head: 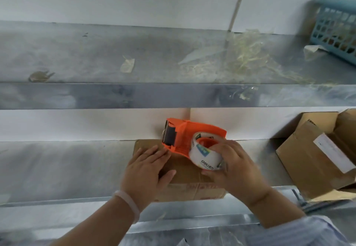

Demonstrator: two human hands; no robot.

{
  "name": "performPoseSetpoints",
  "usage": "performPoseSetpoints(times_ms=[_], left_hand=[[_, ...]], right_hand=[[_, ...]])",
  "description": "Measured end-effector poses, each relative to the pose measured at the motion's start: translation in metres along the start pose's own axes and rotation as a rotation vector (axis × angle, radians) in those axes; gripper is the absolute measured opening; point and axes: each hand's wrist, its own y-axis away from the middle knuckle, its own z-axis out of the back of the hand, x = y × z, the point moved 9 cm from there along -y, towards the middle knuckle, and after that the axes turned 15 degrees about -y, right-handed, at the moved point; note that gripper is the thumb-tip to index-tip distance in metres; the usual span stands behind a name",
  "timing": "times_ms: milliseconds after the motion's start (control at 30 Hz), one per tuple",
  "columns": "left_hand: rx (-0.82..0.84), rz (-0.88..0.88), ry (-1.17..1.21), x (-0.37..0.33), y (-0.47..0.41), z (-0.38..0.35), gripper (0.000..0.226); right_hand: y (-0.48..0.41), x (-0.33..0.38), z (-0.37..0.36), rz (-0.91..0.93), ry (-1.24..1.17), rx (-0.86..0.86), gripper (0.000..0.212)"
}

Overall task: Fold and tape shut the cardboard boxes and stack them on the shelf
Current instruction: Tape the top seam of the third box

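Left hand lies spread on box; right hand grips tape dispenser, cutter pointing far-left.

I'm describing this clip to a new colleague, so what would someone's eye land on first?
The orange tape dispenser stands out, gripped by the right hand over a cardboard box on the lower shelf, with the left hand flat on it. Next come tangled tape scraps on the upper shelf and a blue basket at its right end.
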Motion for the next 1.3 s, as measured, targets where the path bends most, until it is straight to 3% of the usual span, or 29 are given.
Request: performPoseSetpoints(times_ms=[133, 233, 300, 367, 433, 533, 600, 667, 833, 933, 1033, 1100, 1167, 1300], left_hand=[[-0.157, 0.059, 0.021, -0.001, 0.006, 0.019, 0.043], [-0.177, 0.169, 0.115, 0.003, 0.016, 0.024, 0.037], [-0.088, 0.264, 0.336, 0.005, 0.017, 0.03, 0.042], [0.111, 0.334, 0.627, -0.003, 0.011, 0.028, 0.055], [0.266, 0.346, 0.737, -0.015, -0.001, 0.03, 0.065], [0.392, 0.48, 1.108, -0.027, -0.007, 0.021, 0.064], [0.351, 0.632, 1.448, -0.03, -0.003, 0.012, 0.08], [0.278, 0.751, 1.636, -0.03, 0.002, 0.006, 0.091], [0.156, 0.83, 1.717, -0.02, 0.005, 0.005, 0.055], [0.151, 0.788, 1.738, -0.016, 0.005, 0.006, 0.061], [0.15, 0.712, 1.754, -0.018, 0.004, 0.01, 0.062], [0.154, 0.649, 1.759, -0.022, 0.002, 0.013, 0.063], [0.157, 0.601, 1.747, -0.022, 0.0, 0.017, 0.062], [0.168, 0.502, 1.728, -0.023, -0.003, 0.024, 0.061]], right_hand=[[0.008, 0.002, -0.029, 0.15, 0.028, -0.065, 0.052], [0.008, 0.006, -0.036, 0.199, 0.061, -0.098, 0.051], [0.007, 0.008, -0.037, 0.22, 0.074, -0.117, 0.042], [0.006, 0.01, -0.039, 0.247, 0.083, -0.128, 0.034], [0.004, 0.014, -0.042, 0.276, 0.08, -0.133, 0.029], [0.0, 0.023, -0.046, 0.323, 0.092, -0.138, 0.027], [-0.003, 0.027, -0.049, 0.366, 0.091, -0.129, 0.027], [-0.006, 0.029, -0.052, 0.396, 0.066, -0.096, 0.03], [-0.004, 0.027, -0.041, 0.367, -0.06, -0.009, 0.043], [-0.006, 0.01, -0.006, 0.128, -0.219, -0.217, 0.047], [-0.016, -0.03, 0.01, -0.367, -0.644, -0.399, 0.027], [-0.024, -0.046, -0.01, -0.67, -0.966, -0.282, 0.023], [-0.023, -0.046, -0.03, -0.837, -1.148, -0.082, 0.028], [-0.015, -0.031, -0.052, -0.836, -1.516, 0.16, 0.058]])
